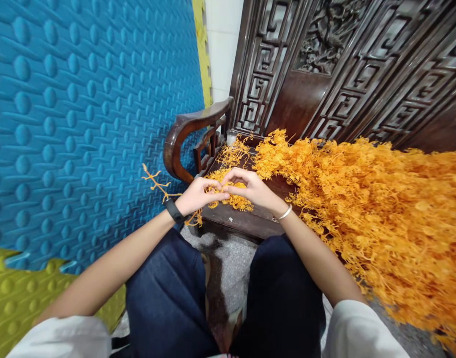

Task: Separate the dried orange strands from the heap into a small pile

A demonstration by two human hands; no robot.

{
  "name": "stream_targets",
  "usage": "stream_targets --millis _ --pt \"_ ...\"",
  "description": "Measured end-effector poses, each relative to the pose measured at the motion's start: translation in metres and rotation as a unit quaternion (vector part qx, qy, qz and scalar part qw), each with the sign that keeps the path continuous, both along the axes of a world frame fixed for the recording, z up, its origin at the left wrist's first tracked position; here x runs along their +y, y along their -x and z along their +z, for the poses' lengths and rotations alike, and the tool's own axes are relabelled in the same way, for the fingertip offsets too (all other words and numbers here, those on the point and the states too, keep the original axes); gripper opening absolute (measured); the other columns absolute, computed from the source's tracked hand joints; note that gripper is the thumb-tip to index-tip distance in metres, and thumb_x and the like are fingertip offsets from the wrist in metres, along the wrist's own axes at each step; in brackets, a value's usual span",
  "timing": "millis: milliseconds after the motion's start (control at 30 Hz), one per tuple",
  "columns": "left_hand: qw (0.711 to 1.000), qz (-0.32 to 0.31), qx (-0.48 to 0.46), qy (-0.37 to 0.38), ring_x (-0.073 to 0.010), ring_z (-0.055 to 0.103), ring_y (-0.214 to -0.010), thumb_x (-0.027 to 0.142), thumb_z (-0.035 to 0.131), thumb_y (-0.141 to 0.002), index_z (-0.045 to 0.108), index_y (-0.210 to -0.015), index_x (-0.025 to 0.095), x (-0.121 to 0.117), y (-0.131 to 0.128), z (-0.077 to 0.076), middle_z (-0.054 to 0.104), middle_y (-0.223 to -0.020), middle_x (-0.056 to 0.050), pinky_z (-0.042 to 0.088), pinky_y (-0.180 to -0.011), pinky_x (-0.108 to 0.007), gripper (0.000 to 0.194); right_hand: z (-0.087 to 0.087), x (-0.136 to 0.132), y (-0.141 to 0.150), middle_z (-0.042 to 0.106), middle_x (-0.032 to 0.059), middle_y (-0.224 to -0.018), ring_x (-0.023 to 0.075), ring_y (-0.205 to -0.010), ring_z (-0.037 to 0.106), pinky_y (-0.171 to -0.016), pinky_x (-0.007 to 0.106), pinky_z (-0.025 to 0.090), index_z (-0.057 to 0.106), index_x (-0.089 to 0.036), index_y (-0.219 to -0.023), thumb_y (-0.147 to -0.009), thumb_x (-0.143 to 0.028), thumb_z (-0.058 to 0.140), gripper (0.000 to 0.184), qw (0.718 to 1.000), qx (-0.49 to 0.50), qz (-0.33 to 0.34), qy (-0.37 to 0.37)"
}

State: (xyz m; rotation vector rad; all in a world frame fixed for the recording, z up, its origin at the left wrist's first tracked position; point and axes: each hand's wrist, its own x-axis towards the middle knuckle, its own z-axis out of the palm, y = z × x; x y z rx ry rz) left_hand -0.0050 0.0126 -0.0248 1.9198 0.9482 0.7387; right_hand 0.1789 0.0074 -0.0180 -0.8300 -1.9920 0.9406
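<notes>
My left hand (201, 194), with a dark band at its wrist, is closed in a pinch. An orange plastic flower stem (157, 184) with short branches sticks out behind it to the left, and the hand grips this piece. My right hand (249, 189), wearing a light bracelet, meets the left at the fingertips with thumb and fingers bent together. What lies between its fingertips is too small to make out. Below and behind both hands, loose orange plastic flower pieces (239, 203) lie on the dark wooden bench seat (228, 219).
A large heap of orange plastic flowers (399, 209) covers the bench to the right. The bench has a curved armrest (175, 144) and a carved back (298, 99). Blue foam matting (82, 124) stretches along the left, with yellow-green matting (22, 293) nearer.
</notes>
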Motion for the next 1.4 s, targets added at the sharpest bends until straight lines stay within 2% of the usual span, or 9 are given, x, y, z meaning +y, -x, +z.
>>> stream_targets --millis 167,267,433,533,633,767,900,1100,1400 --pt "0.998 -0.016 -0.032 -0.053 -0.0149 0.054 -0.075 0.036 0.062 -0.075 0.063 -0.059 0.014 0.001 0.001 0.000 0.060 -0.073 -0.002 0.040 -0.075 -0.028 0.027 0.000 -0.002 0.001 0.061 0.0013 -0.082 0.0119 -0.078 0.058 -0.075 0.028 0.047 0.055 -0.017 -0.085 -0.080 -0.028 0.062 0.014 0.998 0.038 0.014 0.042" --pt "0.999 -0.033 -0.032 -0.019 -0.0136 0.054 -0.071 0.036 0.056 -0.078 0.065 -0.063 0.014 -0.001 0.000 0.001 0.061 -0.070 -0.002 0.041 -0.072 -0.027 0.028 0.000 -0.002 0.002 0.059 0.0007 -0.082 0.0116 -0.078 0.058 -0.075 0.028 0.046 0.055 -0.017 -0.085 -0.081 -0.024 0.059 0.009 0.999 0.036 -0.003 0.012" --pt "0.999 0.037 -0.015 0.034 -0.0063 0.033 -0.043 0.036 0.053 -0.074 0.046 -0.048 0.015 -0.005 -0.003 0.003 0.037 -0.042 0.005 0.026 -0.048 -0.022 0.034 0.000 -0.002 0.002 0.060 0.0013 -0.083 0.0120 -0.078 0.058 -0.076 0.029 0.046 0.056 -0.017 -0.087 -0.081 -0.025 0.058 0.010 0.999 0.023 -0.033 -0.005" --pt "0.997 0.047 -0.024 0.056 -0.0053 0.029 -0.039 0.035 0.052 -0.069 0.037 -0.044 0.017 -0.007 -0.006 0.004 0.030 -0.038 0.007 0.022 -0.045 -0.022 0.034 0.001 -0.002 -0.001 0.061 0.0009 -0.081 0.0115 -0.077 0.058 -0.074 0.028 0.046 0.056 -0.017 -0.084 -0.079 -0.024 0.059 0.009 0.999 0.013 -0.030 -0.002" --pt "0.996 0.047 -0.024 0.076 -0.0050 0.027 -0.038 0.034 0.052 -0.066 0.035 -0.044 0.018 -0.007 -0.008 0.004 0.029 -0.038 0.007 0.022 -0.044 -0.022 0.033 0.003 -0.003 -0.002 0.061 -0.0002 -0.079 0.0105 -0.075 0.058 -0.072 0.026 0.046 0.056 -0.017 -0.081 -0.076 -0.018 0.058 0.006 0.999 0.001 -0.035 -0.011" --pt "0.997 0.060 -0.014 0.056 -0.0051 0.025 -0.040 0.033 0.051 -0.064 0.033 -0.042 0.018 -0.005 -0.012 0.002 0.026 -0.040 0.007 0.019 -0.046 -0.023 0.032 0.005 -0.004 0.000 0.060 -0.0021 -0.073 0.0099 -0.069 0.056 -0.069 0.024 0.045 0.055 -0.017 -0.077 -0.070 -0.011 0.058 0.010 0.994 -0.053 -0.065 -0.065" --pt "0.996 0.079 -0.007 0.032 -0.0062 0.025 -0.043 0.033 0.049 -0.063 0.032 -0.041 0.018 -0.002 -0.017 0.000 0.024 -0.041 0.006 0.017 -0.047 -0.024 0.032 0.004 -0.006 0.005 0.056 -0.0029 -0.068 0.0098 -0.062 0.052 -0.062 0.022 0.041 0.051 -0.018 -0.075 -0.071 -0.012 0.057 0.009 0.979 -0.117 -0.107 -0.126" --pt "0.993 0.113 -0.014 0.014 -0.0071 0.024 -0.046 0.034 0.048 -0.065 0.031 -0.043 0.018 0.003 -0.019 -0.003 0.022 -0.043 0.005 0.016 -0.049 -0.026 0.032 -0.001 -0.007 0.009 0.056 0.0019 -0.074 0.0138 -0.068 0.051 -0.064 0.025 0.040 0.048 -0.018 -0.079 -0.076 -0.013 0.051 0.007 0.936 -0.187 -0.187 -0.232" --pt "0.983 0.173 -0.047 -0.023 -0.0082 0.026 -0.048 0.032 0.046 -0.067 0.032 -0.044 0.018 0.008 -0.023 -0.003 0.024 -0.046 0.004 0.016 -0.050 -0.026 0.031 -0.003 -0.007 0.022 0.055 0.0074 -0.076 0.0204 -0.075 0.047 -0.068 0.032 0.039 0.049 -0.018 -0.080 -0.082 -0.012 0.043 0.008 0.879 -0.243 -0.263 -0.317"
